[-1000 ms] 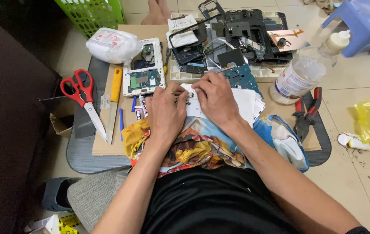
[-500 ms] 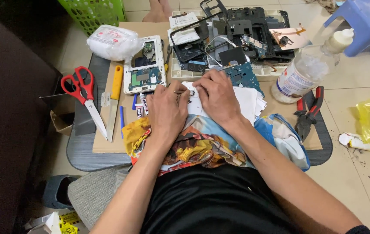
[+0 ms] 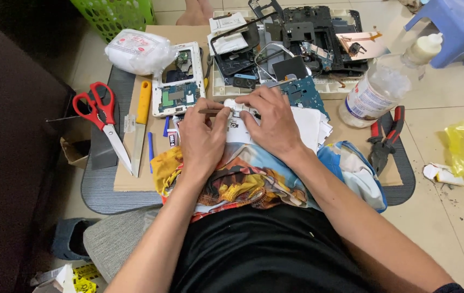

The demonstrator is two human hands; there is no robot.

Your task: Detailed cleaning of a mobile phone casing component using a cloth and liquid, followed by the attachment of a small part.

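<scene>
Both hands: my left hand (image 3: pixel 202 138) and right hand (image 3: pixel 272 122) meet over a small white phone part (image 3: pixel 239 111) on the white paper (image 3: pixel 310 125) at the middle of the worktop (image 3: pixel 128 179).
Left fingers: pinched narrow on a thin dark tool (image 3: pixel 213 111), its tip at the part.
Right fingers: curled down, pressing the part's far edge; I cannot tell whether they grip it.
Handling: I judge the part light, stiff, thin and fragile, likely slippery; best held by its side edges, not the face.
Nearby: opened phone body (image 3: pixel 177 81) just left, red scissors (image 3: pixel 99 116) and yellow-handled knife (image 3: pixel 140 125) farther left, pliers (image 3: pixel 384 138) and clear bottle (image 3: pixel 376 89) to the right.
</scene>
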